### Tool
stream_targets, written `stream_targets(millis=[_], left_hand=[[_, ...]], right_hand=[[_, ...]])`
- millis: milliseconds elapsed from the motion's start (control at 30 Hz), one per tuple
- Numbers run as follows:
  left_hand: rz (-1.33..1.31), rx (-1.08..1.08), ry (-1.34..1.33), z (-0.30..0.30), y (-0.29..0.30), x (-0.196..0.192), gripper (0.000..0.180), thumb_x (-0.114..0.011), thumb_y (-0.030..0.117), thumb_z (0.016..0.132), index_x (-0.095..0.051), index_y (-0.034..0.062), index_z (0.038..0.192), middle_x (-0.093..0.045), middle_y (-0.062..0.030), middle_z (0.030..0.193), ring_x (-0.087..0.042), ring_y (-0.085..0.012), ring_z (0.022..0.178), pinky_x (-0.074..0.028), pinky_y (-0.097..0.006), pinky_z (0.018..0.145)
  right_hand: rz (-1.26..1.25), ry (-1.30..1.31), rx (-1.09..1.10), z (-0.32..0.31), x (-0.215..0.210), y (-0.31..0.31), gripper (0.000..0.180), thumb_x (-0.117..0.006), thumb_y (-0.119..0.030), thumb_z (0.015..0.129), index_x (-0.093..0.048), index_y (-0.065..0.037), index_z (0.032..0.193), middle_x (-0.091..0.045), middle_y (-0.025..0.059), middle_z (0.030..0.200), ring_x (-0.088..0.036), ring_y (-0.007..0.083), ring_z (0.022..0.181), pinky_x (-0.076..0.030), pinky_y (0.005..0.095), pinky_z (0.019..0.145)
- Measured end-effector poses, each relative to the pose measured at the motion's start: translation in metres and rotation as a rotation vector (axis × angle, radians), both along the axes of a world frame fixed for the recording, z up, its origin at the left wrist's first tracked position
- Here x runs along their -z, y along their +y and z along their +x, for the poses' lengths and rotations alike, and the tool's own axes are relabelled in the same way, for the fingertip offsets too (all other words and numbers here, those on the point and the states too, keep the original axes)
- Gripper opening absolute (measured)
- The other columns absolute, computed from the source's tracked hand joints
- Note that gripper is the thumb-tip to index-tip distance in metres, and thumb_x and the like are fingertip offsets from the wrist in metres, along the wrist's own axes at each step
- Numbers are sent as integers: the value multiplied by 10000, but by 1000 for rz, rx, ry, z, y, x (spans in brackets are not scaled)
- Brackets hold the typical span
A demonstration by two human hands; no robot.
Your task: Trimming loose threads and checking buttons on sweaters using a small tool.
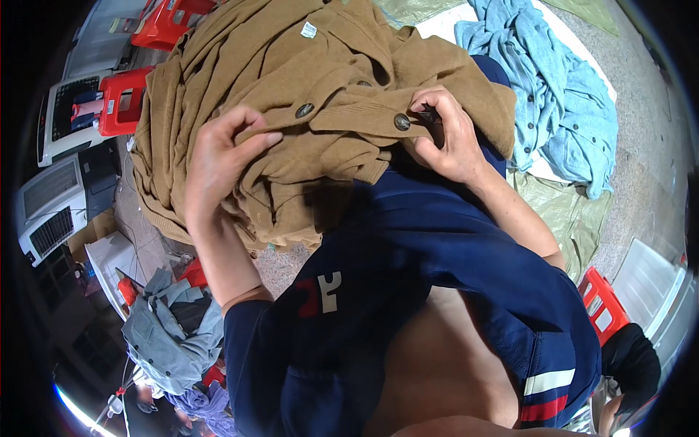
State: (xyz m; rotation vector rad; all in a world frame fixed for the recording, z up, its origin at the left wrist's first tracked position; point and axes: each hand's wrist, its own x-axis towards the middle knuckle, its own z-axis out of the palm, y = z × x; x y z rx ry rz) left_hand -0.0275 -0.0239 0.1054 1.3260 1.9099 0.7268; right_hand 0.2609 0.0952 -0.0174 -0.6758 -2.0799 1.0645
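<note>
A brown knit cardigan lies heaped before me and over my lap, among more brown knit folds. My left hand pinches the edge of its ribbed button band between thumb and fingers. To the right, my right hand grips the same band near its end, with something small and dark at the fingertips that I cannot make out. The band stretches between both hands. One dark button sits near my left fingers, and another button lies close beside my right hand. A small white label shows on the far folds.
Light blue buttoned knitwear is piled at the far right on a white and green sheet. Red plastic stools and white machines stand at the left. Grey-blue garments hang at the lower left. A person in black is at the lower right.
</note>
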Motion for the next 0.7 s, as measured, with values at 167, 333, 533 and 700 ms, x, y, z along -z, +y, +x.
stream_targets(millis=[167,333,533,700], left_hand=[[-175,-79,-159,-14,-28,-12,186,-736,46,820,-558,31,769,-434,87,696,-377,-16,671,-303,-207,594],[-165,-191,-356,-6,-49,-19,118,-734,61,832,-626,56,880,-535,92,769,-477,-9,688,-363,-179,619],[-256,22,-417,31,-33,-17,211,-698,15,828,-616,-3,1022,-556,40,854,-485,-46,790,-390,-173,694],[96,-137,-362,30,-23,-15,150,-680,119,896,-624,13,985,-561,46,800,-495,-24,725,-394,-177,627]], right_hand=[[60,29,-2,-4,-1,2,306,-622,-10,686,-550,-24,983,-593,113,949,-598,297,869,-499,364,744],[-185,236,107,2,-14,18,254,-601,66,750,-653,-23,983,-635,53,971,-605,181,927,-486,295,847],[-295,590,400,21,-45,75,122,-648,-17,920,-652,-7,1042,-673,29,920,-607,79,787,-495,204,715],[-53,341,306,26,-49,76,143,-643,18,877,-665,-10,1016,-668,45,961,-613,125,869,-486,234,797]])
